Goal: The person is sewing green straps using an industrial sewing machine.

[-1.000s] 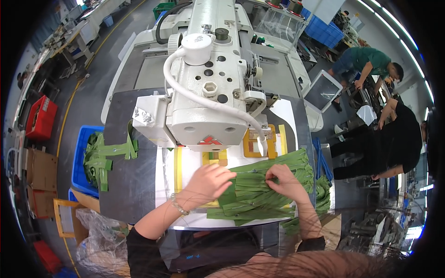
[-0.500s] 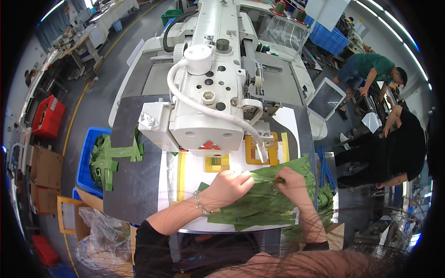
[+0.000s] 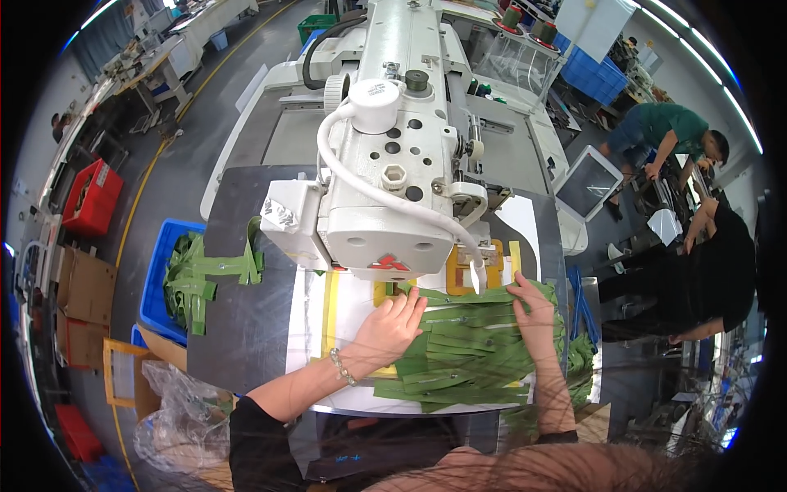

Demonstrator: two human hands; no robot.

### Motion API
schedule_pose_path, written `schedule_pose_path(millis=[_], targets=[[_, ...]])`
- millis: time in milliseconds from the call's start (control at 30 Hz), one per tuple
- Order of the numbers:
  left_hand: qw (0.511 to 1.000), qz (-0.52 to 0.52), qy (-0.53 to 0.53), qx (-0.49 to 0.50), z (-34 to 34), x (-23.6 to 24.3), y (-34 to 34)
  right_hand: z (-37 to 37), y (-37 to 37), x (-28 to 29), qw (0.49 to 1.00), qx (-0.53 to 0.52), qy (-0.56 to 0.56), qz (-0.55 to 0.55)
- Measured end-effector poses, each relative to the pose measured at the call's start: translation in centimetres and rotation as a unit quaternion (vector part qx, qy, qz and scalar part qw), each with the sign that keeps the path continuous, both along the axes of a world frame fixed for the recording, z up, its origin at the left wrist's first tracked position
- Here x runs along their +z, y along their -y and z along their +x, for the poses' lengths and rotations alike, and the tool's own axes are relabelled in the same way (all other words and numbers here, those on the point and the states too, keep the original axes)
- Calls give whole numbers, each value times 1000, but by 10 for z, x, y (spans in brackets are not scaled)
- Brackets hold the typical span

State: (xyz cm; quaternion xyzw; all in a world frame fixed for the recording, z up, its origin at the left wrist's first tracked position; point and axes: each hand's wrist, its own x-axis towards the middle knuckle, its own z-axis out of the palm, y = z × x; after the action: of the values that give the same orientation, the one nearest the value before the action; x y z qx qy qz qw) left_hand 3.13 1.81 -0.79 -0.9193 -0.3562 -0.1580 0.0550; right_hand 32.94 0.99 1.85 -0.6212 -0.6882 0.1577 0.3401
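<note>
A pile of green fabric strips, dotted with small shiny spots, lies in front of the sewing machine. My left hand rests with its fingers stretched out at the left end of the topmost strip. At that strip's right end is my right hand, its fingers apart and touching the fabric. Just beyond the hands, under the machine head, sit two yellow frames; the right frame shows more fully than the left frame, which the left fingers partly hide.
A blue bin with more green strips stands left of the dark table plate. Clear plastic wrap bulges from a carton below it. To the right are a tilted screen and two people bending over other work.
Both hands have loosened from closed grips on a strip to open fingers. They have moved apart toward its ends. The view has shifted slightly.
</note>
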Motion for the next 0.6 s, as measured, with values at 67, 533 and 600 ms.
schedule_pose_path(millis=[67, 533, 600], targets=[[1000, 6, -15, 15, -1, -1, 4, 1, -3, -7, 1000, 14, -6, -6], [995, 22, -55, 82, -5, -1, 5, -1, -10, -2, 995, 3, 27, 98], [998, 50, -5, 32, -4, 1, 0, 4, -8, -5, 998, 2, 22, 67]])
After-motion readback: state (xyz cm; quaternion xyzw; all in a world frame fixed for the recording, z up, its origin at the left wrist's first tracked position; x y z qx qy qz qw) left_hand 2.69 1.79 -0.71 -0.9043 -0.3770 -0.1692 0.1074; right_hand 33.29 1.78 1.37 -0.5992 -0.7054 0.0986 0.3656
